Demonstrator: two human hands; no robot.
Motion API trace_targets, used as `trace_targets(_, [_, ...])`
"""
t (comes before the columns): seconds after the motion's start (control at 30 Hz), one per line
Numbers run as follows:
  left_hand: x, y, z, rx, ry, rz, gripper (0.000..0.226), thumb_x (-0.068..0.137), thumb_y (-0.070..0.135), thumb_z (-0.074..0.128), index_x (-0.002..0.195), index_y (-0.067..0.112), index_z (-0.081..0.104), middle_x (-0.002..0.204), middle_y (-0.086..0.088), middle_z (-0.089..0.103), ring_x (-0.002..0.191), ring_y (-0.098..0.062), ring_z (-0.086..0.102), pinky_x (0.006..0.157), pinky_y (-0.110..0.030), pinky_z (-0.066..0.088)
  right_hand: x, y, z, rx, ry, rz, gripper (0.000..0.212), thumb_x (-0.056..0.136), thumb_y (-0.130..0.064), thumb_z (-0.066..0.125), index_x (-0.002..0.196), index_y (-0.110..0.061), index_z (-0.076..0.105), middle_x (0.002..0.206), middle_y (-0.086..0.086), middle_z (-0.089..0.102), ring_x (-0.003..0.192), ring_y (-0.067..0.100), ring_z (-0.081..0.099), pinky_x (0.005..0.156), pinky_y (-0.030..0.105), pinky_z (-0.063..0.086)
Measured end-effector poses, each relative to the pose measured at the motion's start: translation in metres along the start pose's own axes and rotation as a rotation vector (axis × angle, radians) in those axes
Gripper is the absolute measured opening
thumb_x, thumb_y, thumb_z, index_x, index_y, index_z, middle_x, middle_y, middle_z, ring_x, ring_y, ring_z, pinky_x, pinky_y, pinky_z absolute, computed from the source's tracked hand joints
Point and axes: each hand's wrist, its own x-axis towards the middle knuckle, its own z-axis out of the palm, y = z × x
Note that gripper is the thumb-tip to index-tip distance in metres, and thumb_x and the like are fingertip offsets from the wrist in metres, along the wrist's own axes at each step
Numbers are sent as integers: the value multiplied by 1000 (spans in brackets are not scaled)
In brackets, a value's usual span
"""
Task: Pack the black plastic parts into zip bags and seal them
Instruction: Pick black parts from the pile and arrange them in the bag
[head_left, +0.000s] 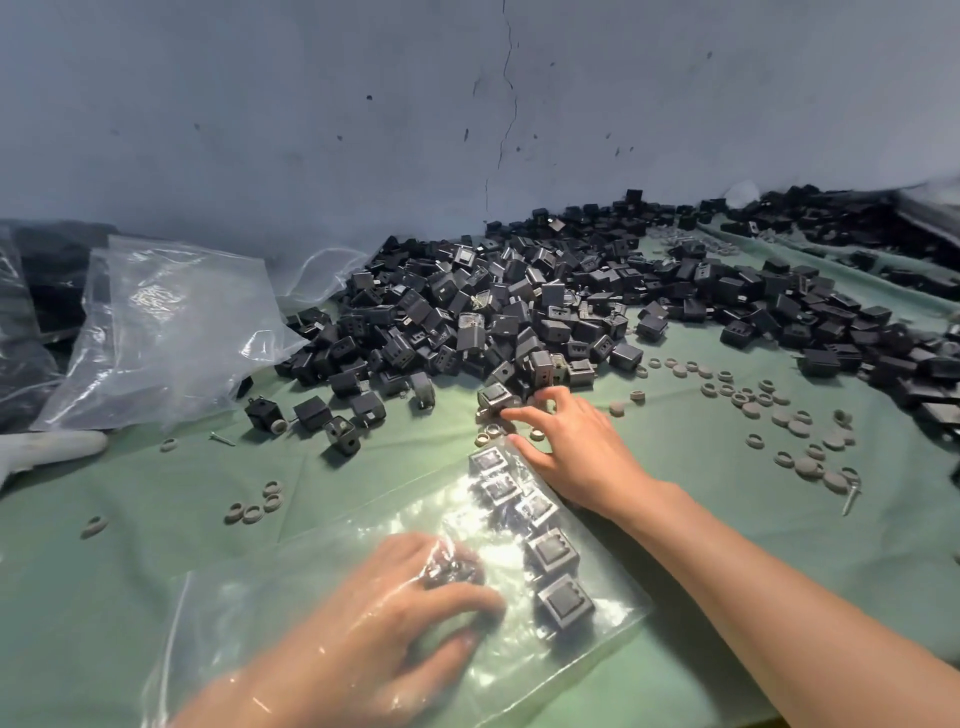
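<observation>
A clear zip bag (291, 597) lies flat on the green cloth in front of me. A row of several black plastic parts (553, 551) lines its right side. My left hand (384, 613) is under the plastic, inside the bag, with its fingers curled on a black part (452, 569). My right hand (576, 452) reaches past the bag's far corner with its fingers spread. Its index fingertip touches a loose black part (496, 399) at the near edge of the big pile of black parts (493, 312).
Grey rings (779, 415) lie scattered on the green cloth (727, 519). Empty clear bags (171, 322) are heaped at the left by a white object (47, 447). More black parts (857, 332) spread along the right. A screw (852, 499) lies at the right. A wall (467, 104) closes the back.
</observation>
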Motion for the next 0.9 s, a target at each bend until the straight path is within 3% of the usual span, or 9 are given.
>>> trace_targets(0.2, [-1,-11,5,-43,74,45,23,100,61,42,113,53,60,120,32,47,119,8,46,97,-20,45,23,-16,9,-3,-146,-52,82,89,-70,38,158,-31,15,160,6,27,146,25,29,122,48,20])
trace_targets(0.3, [-1,-16,10,-38,81,59,24,100,62,41,115,54,58,127,33,44,122,9,44,101,-22,45,35,-25,15,50,-146,17,93,83,-74,45,156,-23,18,157,2,32,146,23,28,121,51,20])
trace_targets(0.43, [-1,-17,13,-35,95,73,21,100,61,43,114,54,58,134,33,38,123,11,43,102,-18,43,48,-36,23,97,5,113,63,87,-65,54,133,-23,43,135,-2,54,132,24,39,111,47,32])
trace_targets(0.63, [-2,-16,11,-62,97,59,20,100,58,44,112,51,60,123,32,43,116,10,47,98,-20,46,43,-25,20,63,69,46,20,97,-49,51,108,-33,57,111,-8,54,110,18,44,94,39,39])
trace_targets(0.73, [-1,-17,11,-61,81,54,22,100,60,43,113,53,59,126,32,41,117,12,45,100,-18,44,38,-11,11,14,66,57,14,93,-46,54,95,-31,53,100,-8,49,98,16,42,81,34,34])
trace_targets(0.9, [-3,-11,5,-105,29,18,25,100,61,40,116,53,58,129,34,37,121,12,41,104,-17,40,18,24,-6,-105,52,112,15,95,-42,54,100,-28,52,105,-6,50,99,12,42,84,29,37])
